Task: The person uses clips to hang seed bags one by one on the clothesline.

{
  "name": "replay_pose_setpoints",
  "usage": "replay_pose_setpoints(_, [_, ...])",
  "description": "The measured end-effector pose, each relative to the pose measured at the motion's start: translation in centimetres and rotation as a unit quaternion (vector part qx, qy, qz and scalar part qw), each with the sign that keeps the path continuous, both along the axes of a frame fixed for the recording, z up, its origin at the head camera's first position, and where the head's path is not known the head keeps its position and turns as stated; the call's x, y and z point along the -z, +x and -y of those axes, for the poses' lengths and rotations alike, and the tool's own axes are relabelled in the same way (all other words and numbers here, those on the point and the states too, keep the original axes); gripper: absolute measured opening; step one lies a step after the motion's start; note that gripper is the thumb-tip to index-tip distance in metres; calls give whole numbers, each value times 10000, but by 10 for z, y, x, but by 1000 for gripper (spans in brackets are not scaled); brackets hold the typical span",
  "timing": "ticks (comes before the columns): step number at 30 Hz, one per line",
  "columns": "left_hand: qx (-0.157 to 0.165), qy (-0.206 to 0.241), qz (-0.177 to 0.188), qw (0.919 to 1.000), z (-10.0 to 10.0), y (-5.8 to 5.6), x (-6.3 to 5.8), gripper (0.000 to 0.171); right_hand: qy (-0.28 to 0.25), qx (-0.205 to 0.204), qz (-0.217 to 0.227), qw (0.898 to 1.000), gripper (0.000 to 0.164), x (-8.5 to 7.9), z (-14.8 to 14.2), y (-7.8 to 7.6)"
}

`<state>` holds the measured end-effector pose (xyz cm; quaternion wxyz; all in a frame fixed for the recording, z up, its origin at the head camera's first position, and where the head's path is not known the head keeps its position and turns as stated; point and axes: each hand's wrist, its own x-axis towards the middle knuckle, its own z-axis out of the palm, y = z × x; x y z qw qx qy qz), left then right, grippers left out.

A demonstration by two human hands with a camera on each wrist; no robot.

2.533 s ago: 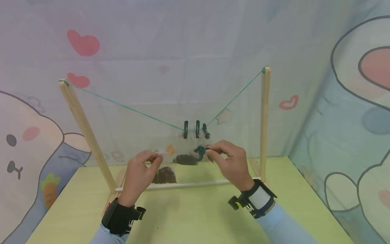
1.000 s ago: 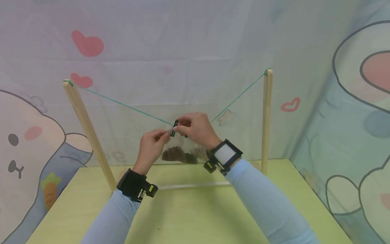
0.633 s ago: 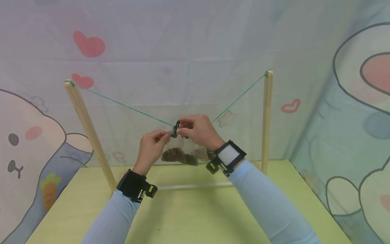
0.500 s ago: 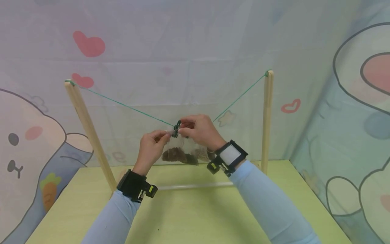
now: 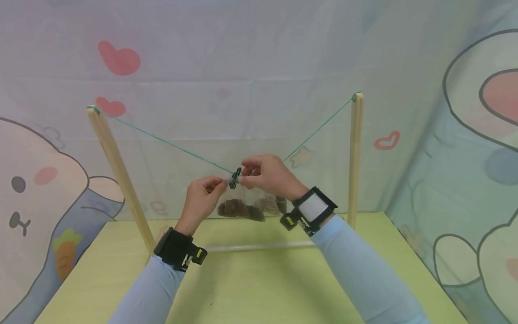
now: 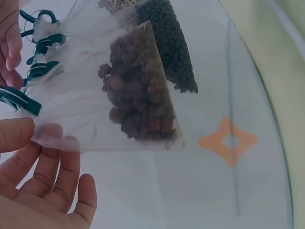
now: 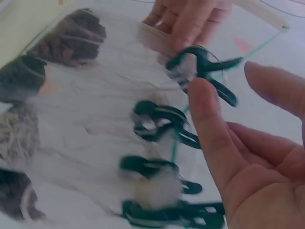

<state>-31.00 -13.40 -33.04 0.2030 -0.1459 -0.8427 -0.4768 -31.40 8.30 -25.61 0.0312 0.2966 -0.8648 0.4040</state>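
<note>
In the head view, my left hand (image 5: 202,198) pinches the top corner of a clear plastic bag (image 6: 138,90) of dark reddish-brown dried pieces. A dark green spring clip (image 5: 235,178) grips this bag's top edge at the green string (image 5: 174,146). My right hand (image 5: 271,173) is just right of that clip, thumb and fingers spread apart. In the right wrist view the right hand's thumb overlaps the clip (image 7: 202,69); whether it touches cannot be told. More green clips (image 7: 159,119) hold neighbouring bags, one with dark round pellets (image 6: 167,43) and one with pale shreds (image 7: 19,136).
Two wooden posts (image 5: 355,153) stand left and right with the string sagging between them. A white rod (image 5: 251,247) runs low across the pale yellow-green table (image 5: 259,288). Behind hangs a cloth (image 5: 251,90) printed with hearts and cartoon animals.
My right hand brought a clip to the string and bag, squeezed it there, then let go and moved slightly right. The left hand moved up to the string with the bag and still pinches it.
</note>
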Motion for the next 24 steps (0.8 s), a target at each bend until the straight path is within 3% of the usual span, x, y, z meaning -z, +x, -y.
replay_pose_setpoints(3, [106,-275,-50,9996,4,5,2,22,77,-162,-302,9994,48,-4,-12,10])
replay_pose_setpoints(7, [111,-672,-194,9975,10,16,2,28,-267,-177,-1305,9909,35,-4,-35,24])
replay_pose_setpoints(10, [-57,-953,-428,9945,16,27,1,32,-589,-8,-2209,9735,28,4,-56,33])
replay_pose_setpoints(15, [-561,-1445,-914,9837,28,44,5,41,-851,541,-3508,9310,29,33,-92,41])
replay_pose_setpoints(19, [-927,-1702,-1789,9646,38,55,16,44,-826,953,-3987,9084,35,61,-116,46])
replay_pose_setpoints(24, [-1319,-2038,-2603,9345,49,67,36,50,-623,1390,-4123,8982,40,98,-141,49])
